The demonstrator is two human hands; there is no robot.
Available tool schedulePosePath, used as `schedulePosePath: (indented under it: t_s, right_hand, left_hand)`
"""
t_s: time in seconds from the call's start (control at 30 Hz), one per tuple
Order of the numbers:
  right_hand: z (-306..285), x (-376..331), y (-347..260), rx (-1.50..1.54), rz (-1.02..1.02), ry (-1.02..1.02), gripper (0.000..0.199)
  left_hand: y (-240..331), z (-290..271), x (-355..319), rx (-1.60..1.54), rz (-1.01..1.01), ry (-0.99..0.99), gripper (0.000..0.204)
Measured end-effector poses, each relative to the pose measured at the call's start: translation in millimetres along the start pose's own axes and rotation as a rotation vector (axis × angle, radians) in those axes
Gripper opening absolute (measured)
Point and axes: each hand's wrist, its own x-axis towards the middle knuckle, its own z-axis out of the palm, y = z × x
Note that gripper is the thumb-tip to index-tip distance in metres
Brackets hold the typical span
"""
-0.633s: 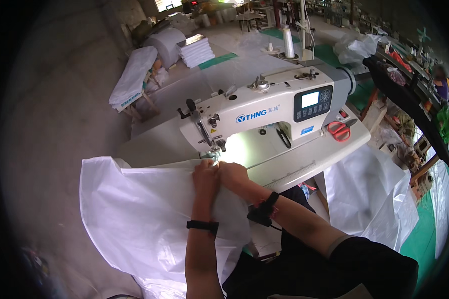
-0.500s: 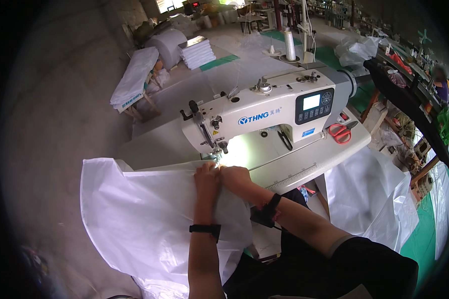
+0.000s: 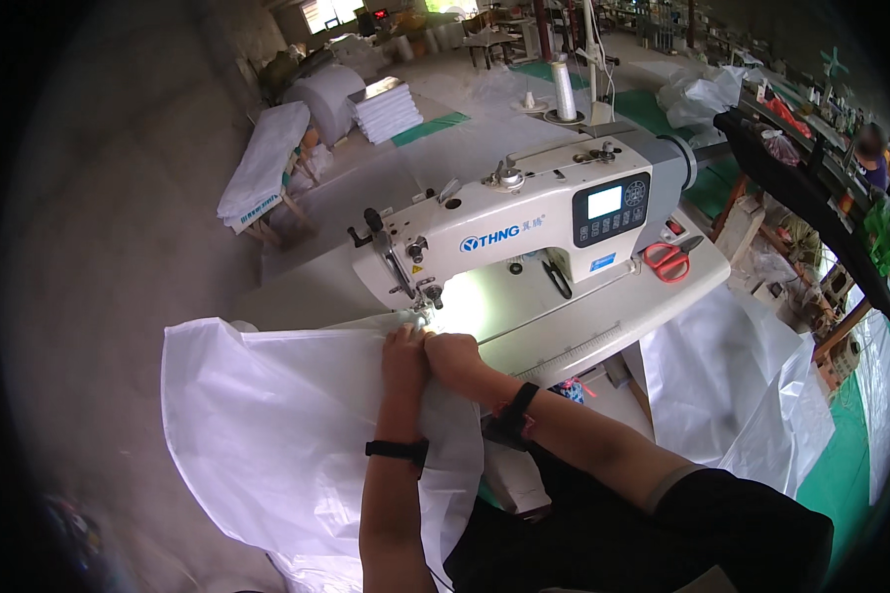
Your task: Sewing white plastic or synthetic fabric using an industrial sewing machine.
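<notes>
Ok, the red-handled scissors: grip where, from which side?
Best by the red handle loops, likely from above on the person's near side: the scissors lie on the white bed, loops toward the person, blades pointing away to the right, nothing covering the loops.

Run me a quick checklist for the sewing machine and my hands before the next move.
1. Display on the sewing machine lit: ok.
2. White sheet brought up to the needle area: ok, its upper edge reaches there.
3. Left hand and right hand well clear of the needle area: not ok, both look very close.
4. Needle threaded: cannot tell, too small and blurred.
5. Red-handled scissors away from both hands: ok, at the machine's right end.
</notes>
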Motion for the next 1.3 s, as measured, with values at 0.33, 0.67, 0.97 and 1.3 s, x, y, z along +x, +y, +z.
schedulePosePath:
  t_s: [0.33, 0.67, 0.97, 1.3]
  right_hand:
    - [-18, -112, 26, 0.752, 0.241, -0.226, 0.041]
    - [66, -182, -9, 0.914, -0.243, -0.763, 0.032]
    - [84, -215, -76, 0.739, -0.627, -1.041, 0.029]
    - [91, -172, -16, 0.802, 0.083, -0.692, 0.05]
  left_hand:
    - [42, -82, -59, -0.495, -0.198, -0.246, 0.03]
    - [23, -90, -180, 0.081, -0.483, 0.049, 0.039]
    - [-52, -100, -148, 0.008, -0.417, -0.126, 0.036]
    - [-49, -93, -157, 0.088, -0.445, -0.097, 0.038]
